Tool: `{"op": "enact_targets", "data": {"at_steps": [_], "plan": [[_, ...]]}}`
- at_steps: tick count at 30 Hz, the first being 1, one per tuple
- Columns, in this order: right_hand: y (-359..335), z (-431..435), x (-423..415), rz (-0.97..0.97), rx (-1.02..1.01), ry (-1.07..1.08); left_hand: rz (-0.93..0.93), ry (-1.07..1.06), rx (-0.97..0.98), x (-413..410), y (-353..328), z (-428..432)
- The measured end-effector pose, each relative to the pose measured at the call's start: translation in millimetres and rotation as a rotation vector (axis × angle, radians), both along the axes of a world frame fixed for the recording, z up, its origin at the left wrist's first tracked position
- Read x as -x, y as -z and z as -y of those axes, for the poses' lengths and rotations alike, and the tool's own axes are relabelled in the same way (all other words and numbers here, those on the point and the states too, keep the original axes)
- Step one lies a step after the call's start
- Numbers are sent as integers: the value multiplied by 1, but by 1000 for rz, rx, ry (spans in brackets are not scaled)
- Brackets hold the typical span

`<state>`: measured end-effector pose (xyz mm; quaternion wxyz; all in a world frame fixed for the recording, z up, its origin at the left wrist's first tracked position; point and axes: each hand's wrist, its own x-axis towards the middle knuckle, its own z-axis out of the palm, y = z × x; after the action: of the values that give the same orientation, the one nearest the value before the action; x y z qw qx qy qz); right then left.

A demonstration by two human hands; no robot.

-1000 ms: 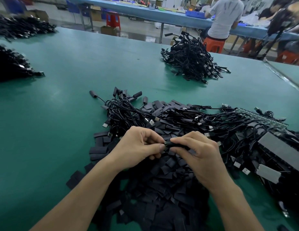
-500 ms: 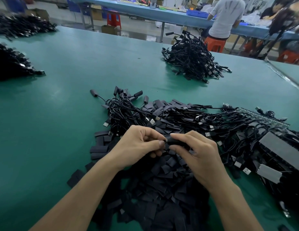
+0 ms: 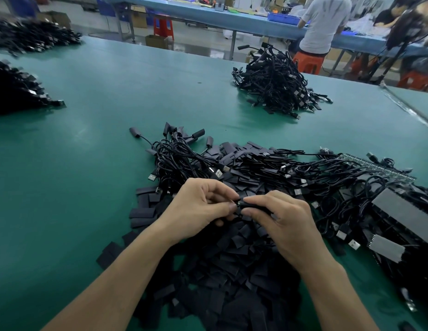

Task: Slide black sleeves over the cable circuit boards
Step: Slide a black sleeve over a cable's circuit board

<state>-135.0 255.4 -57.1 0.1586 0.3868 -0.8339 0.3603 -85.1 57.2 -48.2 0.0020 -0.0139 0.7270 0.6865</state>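
1. Fingers (image 3: 258, 199) of the right hand (image 3: 287, 223) pinching a black sleeve (image 3: 252, 206), just above the sleeve pile (image 3: 232, 271) on the counter (image 3: 112, 115).
2. Left hand (image 3: 198, 211) nipping the cable end (image 3: 238, 203) thumb to forefinger, tip to tip with the right, likely for a straight feed.
3. Board hidden between fingertips; depth of insertion impossible to tell.

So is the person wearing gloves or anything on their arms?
No gloves. The left hand and right hand are bare. The left forearm and right forearm are bare too: no sleeves, watch or rings show.
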Motion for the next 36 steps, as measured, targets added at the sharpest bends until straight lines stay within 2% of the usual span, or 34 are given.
{"op": "enact_targets", "data": {"at_steps": [12,19,22,24,26,32,36], "plan": [[0,2,1,70,-27,-38,-40,27,78,-1,0,1],[0,6,-4,119,-7,24,-42,13,67,1,3,1],[1,10,-7,188,126,167,-50,-36,23,1,5,1],[1,10,-8,179,244,264,-57,-61,6,2,6,2],[1,11,-9,160,273,306,-62,-75,7,2,8,1],[7,18,-9,400,390,265,-80,-105,9,3,11,0],[8,20,-10,431,393,240,-90,-110,26,3,11,-1]]}}
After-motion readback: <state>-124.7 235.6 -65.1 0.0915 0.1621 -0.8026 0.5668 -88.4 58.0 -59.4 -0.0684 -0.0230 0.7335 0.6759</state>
